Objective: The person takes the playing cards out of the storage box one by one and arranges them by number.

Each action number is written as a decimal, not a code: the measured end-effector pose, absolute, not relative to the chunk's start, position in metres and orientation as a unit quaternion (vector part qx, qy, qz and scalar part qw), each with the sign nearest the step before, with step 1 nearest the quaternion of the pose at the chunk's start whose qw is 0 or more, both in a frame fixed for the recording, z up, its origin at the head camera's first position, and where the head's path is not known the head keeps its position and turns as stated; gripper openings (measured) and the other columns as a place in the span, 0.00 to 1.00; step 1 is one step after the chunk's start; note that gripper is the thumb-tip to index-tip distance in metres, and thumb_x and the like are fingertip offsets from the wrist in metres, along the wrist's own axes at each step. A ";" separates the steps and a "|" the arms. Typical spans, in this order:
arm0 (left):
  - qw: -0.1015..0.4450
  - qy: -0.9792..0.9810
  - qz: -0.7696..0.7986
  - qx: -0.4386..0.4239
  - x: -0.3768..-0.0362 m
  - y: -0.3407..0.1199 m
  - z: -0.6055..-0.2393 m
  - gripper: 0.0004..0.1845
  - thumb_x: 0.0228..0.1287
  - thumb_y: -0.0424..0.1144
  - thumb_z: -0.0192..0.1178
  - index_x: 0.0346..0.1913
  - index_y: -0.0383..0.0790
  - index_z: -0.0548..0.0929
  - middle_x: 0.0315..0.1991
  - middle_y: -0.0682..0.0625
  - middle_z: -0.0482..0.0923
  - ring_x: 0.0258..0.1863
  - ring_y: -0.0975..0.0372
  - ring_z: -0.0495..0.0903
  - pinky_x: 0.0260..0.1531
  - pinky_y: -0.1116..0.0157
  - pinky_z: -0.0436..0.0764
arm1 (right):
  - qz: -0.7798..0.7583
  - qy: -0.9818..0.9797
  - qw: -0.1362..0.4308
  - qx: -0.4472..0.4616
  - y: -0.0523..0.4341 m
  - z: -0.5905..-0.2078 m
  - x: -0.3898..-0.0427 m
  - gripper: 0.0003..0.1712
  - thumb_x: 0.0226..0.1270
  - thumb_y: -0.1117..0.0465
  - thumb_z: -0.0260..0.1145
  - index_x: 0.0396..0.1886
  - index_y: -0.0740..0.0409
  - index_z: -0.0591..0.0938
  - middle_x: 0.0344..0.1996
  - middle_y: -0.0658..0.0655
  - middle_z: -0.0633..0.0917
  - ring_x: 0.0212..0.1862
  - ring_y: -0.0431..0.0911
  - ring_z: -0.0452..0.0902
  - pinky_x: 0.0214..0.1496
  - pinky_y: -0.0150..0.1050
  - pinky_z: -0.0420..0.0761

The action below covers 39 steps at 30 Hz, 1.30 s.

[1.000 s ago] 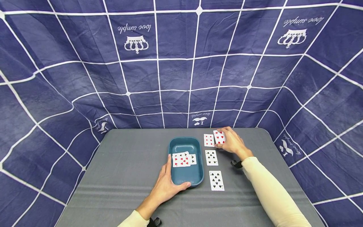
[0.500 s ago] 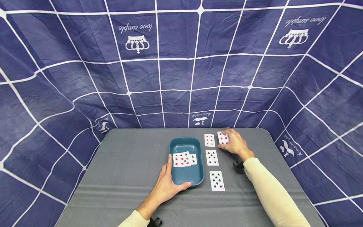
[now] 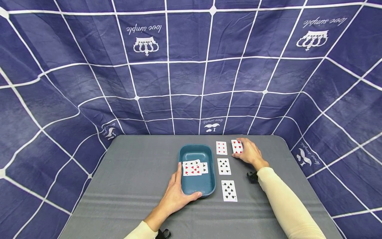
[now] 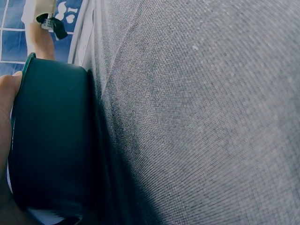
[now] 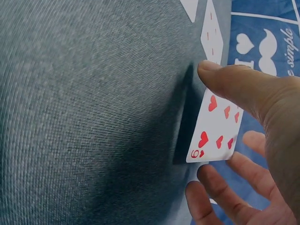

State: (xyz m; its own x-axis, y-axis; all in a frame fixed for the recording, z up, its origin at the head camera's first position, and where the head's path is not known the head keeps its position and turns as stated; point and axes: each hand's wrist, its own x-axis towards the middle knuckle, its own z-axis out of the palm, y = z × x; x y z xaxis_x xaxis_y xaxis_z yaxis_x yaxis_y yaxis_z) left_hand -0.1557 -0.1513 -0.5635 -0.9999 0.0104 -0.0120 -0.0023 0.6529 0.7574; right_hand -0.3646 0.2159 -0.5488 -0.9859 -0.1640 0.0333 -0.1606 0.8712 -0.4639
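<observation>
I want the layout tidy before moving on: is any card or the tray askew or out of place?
The heart card in the right hand is lifted off the table. The cards in the tray lie fanned unevenly over the tray rim. The table cards look straight.

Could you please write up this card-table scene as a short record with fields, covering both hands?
left hand: left hand grips the near left corner of the teal tray
right hand: right hand pinches the nine of hearts, held just above the table at the far right
tray contents: a few overlapping cards, red hearts on top
cards on table: diamonds card beside the held card; two spades cards in a column below it
surface: grey table
backdrop: blue checked cloth
</observation>
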 end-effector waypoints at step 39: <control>0.010 0.910 0.414 -0.002 -0.155 -0.151 -0.560 0.84 0.50 0.73 0.89 0.99 0.52 0.43 0.88 0.35 0.67 0.84 0.39 0.74 0.78 0.34 0.80 | -0.233 0.968 0.039 -0.079 0.220 -0.561 -0.372 0.41 0.71 0.39 0.84 0.76 0.53 0.85 0.82 0.66 0.81 0.80 0.71 0.74 0.71 0.81 0.80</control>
